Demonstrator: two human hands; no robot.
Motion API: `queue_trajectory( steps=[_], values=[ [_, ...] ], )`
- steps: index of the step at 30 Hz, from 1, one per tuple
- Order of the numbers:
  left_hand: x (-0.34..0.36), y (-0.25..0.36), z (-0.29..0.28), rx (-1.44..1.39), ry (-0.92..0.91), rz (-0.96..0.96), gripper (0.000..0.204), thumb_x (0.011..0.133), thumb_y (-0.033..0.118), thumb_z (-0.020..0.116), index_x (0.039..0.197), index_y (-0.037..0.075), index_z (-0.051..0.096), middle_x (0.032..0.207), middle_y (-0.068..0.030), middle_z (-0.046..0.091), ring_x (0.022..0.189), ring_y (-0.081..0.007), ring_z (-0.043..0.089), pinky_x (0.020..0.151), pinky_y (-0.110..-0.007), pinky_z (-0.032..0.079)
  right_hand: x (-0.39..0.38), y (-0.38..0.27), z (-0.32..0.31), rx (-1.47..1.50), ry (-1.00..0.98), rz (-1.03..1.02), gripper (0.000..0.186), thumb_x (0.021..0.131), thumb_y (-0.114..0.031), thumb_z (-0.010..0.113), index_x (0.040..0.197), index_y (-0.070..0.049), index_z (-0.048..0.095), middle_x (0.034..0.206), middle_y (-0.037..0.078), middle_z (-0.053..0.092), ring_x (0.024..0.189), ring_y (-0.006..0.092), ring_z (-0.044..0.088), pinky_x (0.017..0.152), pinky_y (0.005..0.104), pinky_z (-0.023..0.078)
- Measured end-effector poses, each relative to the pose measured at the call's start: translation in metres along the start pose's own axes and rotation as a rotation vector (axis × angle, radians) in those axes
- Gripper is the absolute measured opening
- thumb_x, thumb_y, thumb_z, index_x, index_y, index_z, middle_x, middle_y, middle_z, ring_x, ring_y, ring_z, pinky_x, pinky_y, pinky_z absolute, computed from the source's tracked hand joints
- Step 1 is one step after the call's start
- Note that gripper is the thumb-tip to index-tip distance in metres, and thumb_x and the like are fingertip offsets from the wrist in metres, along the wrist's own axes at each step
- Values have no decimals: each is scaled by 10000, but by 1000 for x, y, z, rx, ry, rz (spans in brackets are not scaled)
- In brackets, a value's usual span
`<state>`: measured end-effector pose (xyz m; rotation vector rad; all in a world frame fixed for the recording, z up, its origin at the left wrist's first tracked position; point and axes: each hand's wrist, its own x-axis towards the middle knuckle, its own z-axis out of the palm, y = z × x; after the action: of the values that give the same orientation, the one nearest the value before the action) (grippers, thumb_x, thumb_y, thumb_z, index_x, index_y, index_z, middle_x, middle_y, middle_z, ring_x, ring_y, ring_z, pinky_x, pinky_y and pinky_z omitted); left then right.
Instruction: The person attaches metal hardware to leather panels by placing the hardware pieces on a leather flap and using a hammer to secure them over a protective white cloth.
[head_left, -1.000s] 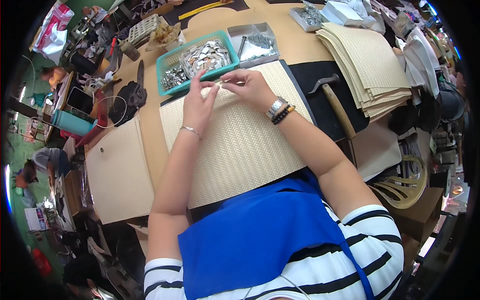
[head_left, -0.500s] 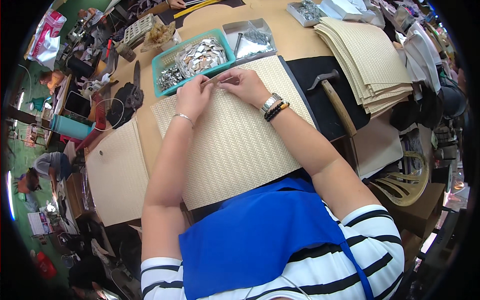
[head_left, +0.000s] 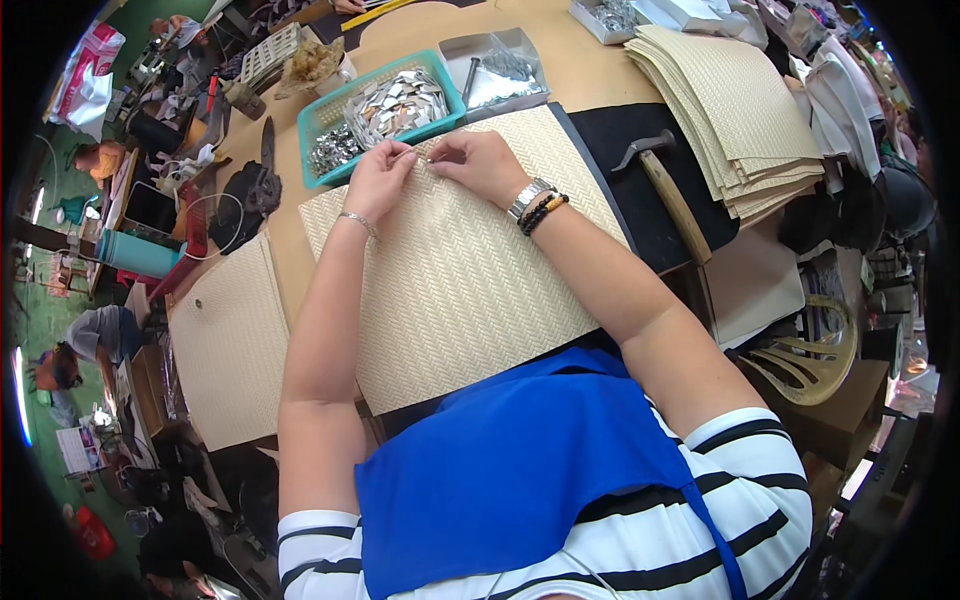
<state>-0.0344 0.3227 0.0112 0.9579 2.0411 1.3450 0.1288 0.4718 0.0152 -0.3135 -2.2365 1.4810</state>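
My left fingers (head_left: pixel 400 161) and right fingers (head_left: pixel 456 147) are bending close together; I can't tell if they're gripping anything. The woven sheet (head_left: pixel 470 275) is lying at the near edge of the desk (head_left: pixel 575 75); bumping could be making it slip.

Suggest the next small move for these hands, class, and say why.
Probably steady the sheet with the left hand so the right hand can work precisely: both nearly meet near its far edge, fingers bent inward, though anything held is too small to tell.
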Motion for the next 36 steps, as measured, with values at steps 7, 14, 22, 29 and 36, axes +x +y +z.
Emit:
queue_trajectory(
  steps=[7, 14, 22, 29, 36],
  values=[
    [-6, -5, 2, 105, 61, 42, 140, 1028, 151, 699, 1088, 25, 693, 940, -3, 706, 851, -78, 630, 772, -248, 506, 0, -1, 8, -102, 14, -58, 202, 834, -150, 848, 1011, -68, 797, 927, 106, 791, 877, 249, 768, 831, 348, 604],
    [-31, 34, 9, 476, 99, 227, 75, 1010, 132, 707, 1050, 70, 723, 935, -61, 734, 857, -138, 682, 799, -291, 524, 5, 2, 15, -496, 440, -433, 174, 812, -182, 840, 961, -180, 749, 887, 17, 742, 1012, 230, 719, 1153, 502, 433],
    [-125, 72, 22, 827, 201, 695, 95, 905, 141, 764, 999, 133, 771, 956, -47, 737, 891, -274, 708, 754, -407, 529, -54, -37, -18, -644, 173, -726, 105, 780, -158, 730, 823, -189, 639, 800, -20, 669, 813, 200, 708, 893, 404, 534],
    [-189, 50, 53, 623, 100, 391, 111, 917, 158, 771, 1011, 100, 764, 986, -77, 749, 896, -294, 719, 787, -402, 565, -143, -41, -18, -573, -153, -423, 161, 906, -211, 784, 1041, -125, 767, 1070, 28, 757, 1004, 235, 696, 894, 390, 525],
    [-160, 44, 54, 557, 56, 324, 139, 931, 210, 782, 1016, 100, 792, 907, -70, 716, 758, -234, 710, 681, -355, 547, -141, -40, -23, -427, -152, -449, 135, 925, -159, 770, 1042, -93, 766, 1078, 85, 770, 977, 266, 713, 879, 401, 538]
  ],
)
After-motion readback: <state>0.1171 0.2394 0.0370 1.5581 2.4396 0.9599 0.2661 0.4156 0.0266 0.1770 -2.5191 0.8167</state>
